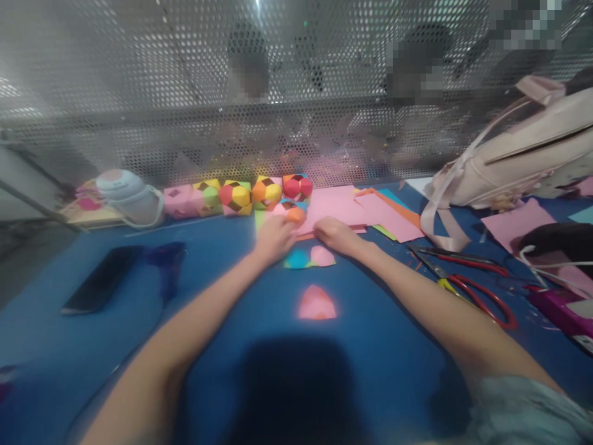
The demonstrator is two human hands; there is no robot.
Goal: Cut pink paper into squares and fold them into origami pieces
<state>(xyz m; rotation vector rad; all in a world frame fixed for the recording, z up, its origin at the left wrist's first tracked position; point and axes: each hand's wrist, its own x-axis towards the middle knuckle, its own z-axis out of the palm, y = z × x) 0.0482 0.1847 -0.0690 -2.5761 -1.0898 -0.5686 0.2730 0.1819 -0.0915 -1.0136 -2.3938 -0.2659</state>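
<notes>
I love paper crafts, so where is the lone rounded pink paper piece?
In the head view, the pink piece lies just right of centre on the blue tabletop, below the small blue-and-pink paper pieces.

You are in craft workshop, it seems; exact kind of room you cannot tell. Blue table [259,315] before you carries coloured paper sheets [336,207], row of folded paper shapes [236,196] and scissors [447,284]; beyond it, perforated metal screen [324,136] with blurred figures of persons [248,59]
</notes>
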